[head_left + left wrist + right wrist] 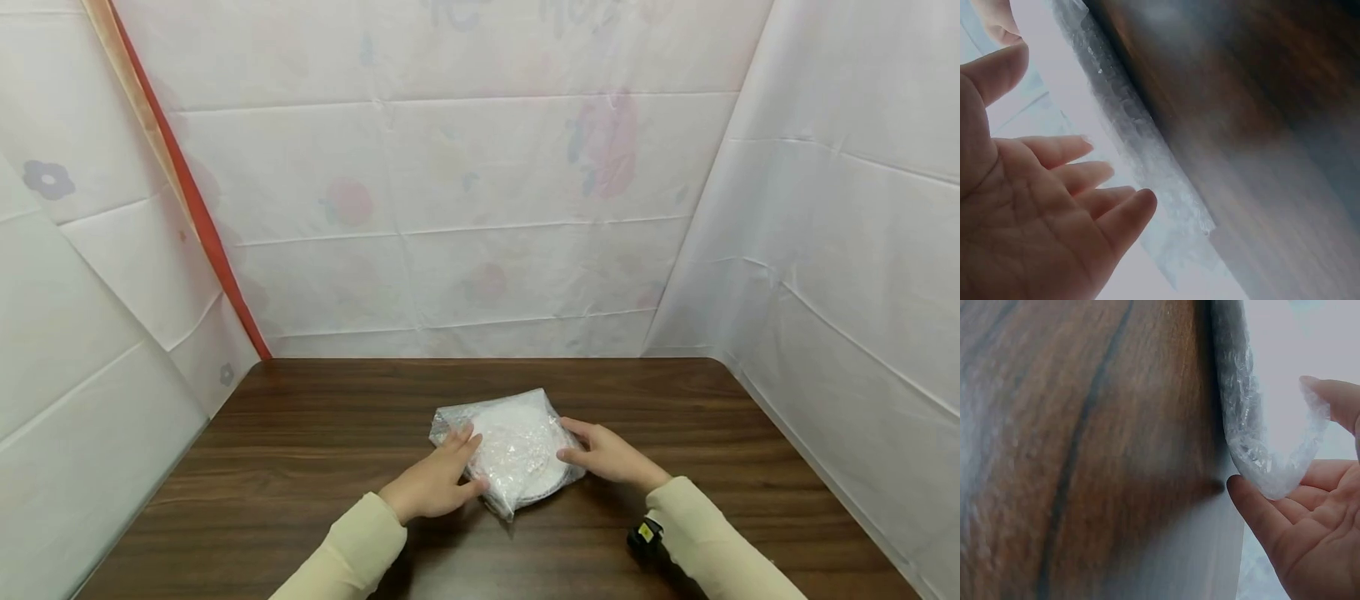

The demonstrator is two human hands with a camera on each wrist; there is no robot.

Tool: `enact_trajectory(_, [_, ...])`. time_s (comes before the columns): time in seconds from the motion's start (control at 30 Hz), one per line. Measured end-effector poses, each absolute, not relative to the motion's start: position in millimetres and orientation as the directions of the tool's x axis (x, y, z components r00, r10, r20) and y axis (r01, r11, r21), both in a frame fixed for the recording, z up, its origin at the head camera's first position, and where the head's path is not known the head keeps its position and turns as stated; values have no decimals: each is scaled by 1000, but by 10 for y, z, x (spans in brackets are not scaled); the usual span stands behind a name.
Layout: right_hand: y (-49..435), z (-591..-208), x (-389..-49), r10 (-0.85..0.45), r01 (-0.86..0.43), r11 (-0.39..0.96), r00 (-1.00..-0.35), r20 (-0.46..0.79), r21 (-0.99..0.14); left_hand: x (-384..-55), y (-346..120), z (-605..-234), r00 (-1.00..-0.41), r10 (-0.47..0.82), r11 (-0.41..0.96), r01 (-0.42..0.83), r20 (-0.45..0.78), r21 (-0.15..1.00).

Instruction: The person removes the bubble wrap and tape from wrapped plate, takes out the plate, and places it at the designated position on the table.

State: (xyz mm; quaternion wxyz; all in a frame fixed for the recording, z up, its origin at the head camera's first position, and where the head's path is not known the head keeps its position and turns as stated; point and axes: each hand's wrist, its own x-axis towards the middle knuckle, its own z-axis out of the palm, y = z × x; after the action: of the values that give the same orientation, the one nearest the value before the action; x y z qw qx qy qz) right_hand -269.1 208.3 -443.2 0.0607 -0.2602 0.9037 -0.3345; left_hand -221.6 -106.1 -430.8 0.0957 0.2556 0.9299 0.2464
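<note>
A clear-wrapped package (521, 450) lies on the worktop (285, 467), between the two hands; glare washes out its white, roundish contents, too much to make out, and its underside is hidden. The left hand (435, 482) lies at the package's left edge, its fingers loosely straight and slightly spread, the thumb well apart; the left wrist view crops its palm. The right hand (613, 454) is at the opposite edge, fingers relaxed and fairly straight, thumb apart from them, the package's rim between; that palm is cut off in its own wrist view. Both cream sleeves (367, 533) run out of the head view's bottom edge, and a black device (642, 535) by the right cuff is partly hidden.
</note>
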Motion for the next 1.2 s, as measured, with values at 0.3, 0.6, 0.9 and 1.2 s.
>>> enact_trajectory(0.3, [2019, -4407, -2663, -541, -463, 639, -838, 69, -615, -2155, -1082, -4299, -843, 529, 773, 435, -91, 461])
enact_trajectory(0.6, [1979, -4438, -2659, -560, -468, 654, -828, 37, -594, -2138, -1118, -4278, -854, 517, 785, 443, -63, 434])
enact_trajectory(0.9, [1961, -4449, -2666, -556, -459, 655, -831, 27, -600, -2144, -1086, -4202, -827, 560, 733, 525, 54, 432])
enact_trajectory(1.2, [1935, -4448, -2660, -553, -465, 655, -832, 42, -595, -2029, -910, -4195, -771, 613, 722, 636, 172, 274])
